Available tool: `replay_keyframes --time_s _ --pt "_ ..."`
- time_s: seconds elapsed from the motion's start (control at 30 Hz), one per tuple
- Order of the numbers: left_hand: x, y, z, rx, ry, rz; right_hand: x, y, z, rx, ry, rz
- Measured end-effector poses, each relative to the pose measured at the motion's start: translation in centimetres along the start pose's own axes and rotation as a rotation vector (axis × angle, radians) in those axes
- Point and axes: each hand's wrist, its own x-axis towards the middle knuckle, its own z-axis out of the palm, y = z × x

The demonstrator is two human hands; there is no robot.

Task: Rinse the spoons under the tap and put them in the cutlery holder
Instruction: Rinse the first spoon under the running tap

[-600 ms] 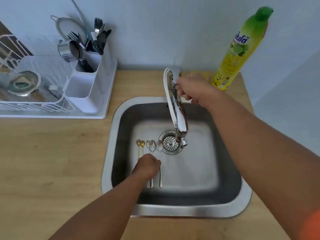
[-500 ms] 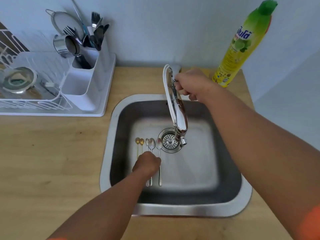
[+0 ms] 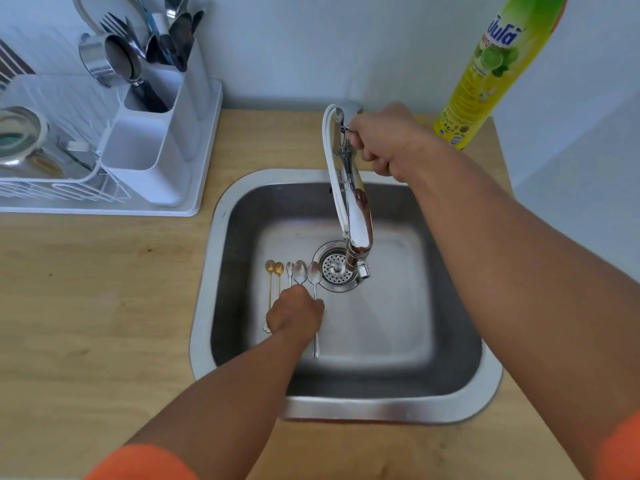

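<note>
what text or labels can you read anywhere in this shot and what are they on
Large blue brand lettering in a non-Latin script, on the green and yellow dish soap bottle: I cannot transcribe it reliably.
Small white word beneath the brand name: too blurred to read.
Fine print and round symbols on the yellow lower part of the label: too small to read.
No text shows on the tap, the sink, the spoons or the cutlery holder.

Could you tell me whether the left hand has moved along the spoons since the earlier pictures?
No; the left hand covers the same spoon handles, left of the drain.

Spoon handles (image 3: 315, 344) mostly under the left hand (image 3: 295, 315); detergent bottle (image 3: 491, 69) top beyond the frame edge.
</note>
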Motion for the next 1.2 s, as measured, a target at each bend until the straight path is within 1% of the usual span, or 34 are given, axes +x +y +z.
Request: replay_keyframes --time_s 0.1,0.2,0.3,0.37,0.43,0.53,0.63,0.7,0.77,0.83,0.97,1.07,1.13,1.2 --pt "0.0 0.2 0.0 -0.041 -0.018 -0.027 0.0 0.0 -0.3 0.018 0.020 -0.003" --pt "0.0 0.3 0.1 -0.085 -0.049 -0.041 -0.3 1.4 -1.0 0.050 0.060 -0.003" --pt "0.0 0.5 0.1 -0.124 -0.155 -0.019 -1.4 5.0 -2.0 -0.004 0.150 0.022" --pt "0.1 0.6 0.0 -0.231 -0.249 -0.019 -2.8 8.5 -2.3 -0.053 0.166 0.061" --pt "-0.1 0.8 -0.1 -0.394 -0.336 -0.043 -4.5 12.4 -2.1 -0.119 0.096 0.101" --pt "-1.2 1.0 -0.7 -0.555 -0.454 -0.073 -7.0 17.4 -0.8 -0.159 -0.074 0.232" --pt "-2.6 1.1 -1.6 -0.615 -0.581 -0.052 -8.5 20.3 0.8 -0.163 -0.221 0.349" --pt "-3.7 1.1 -2.3 -0.620 -0.669 -0.025 -9.3 21.3 1.7 -0.136 -0.315 0.402" --pt "-4.3 1.0 -2.4 -0.653 -0.719 -0.001 -9.7 21.7 2.4 -0.080 -0.380 0.440" --pt "-4.6 0.8 -2.3 -0.700 -0.737 0.013 -9.9 21.9 2.9 -0.036 -0.398 0.454" --pt "-5.0 0.3 -2.3 -0.753 -0.733 0.012 -9.8 21.9 3.1 0.025 -0.369 0.457" --pt "-4.8 -0.4 -2.9 -0.694 -0.708 0.056 -9.7 21.8 3.0 0.035 -0.334 0.431" --pt "-4.2 -0.7 -3.7 -0.613 -0.654 0.097 -9.6 21.8 2.9 0.031 -0.296 0.380" --pt "-3.6 -0.5 -4.5 -0.596 -0.533 0.126 -9.4 21.8 2.8 0.003 -0.270 0.308"
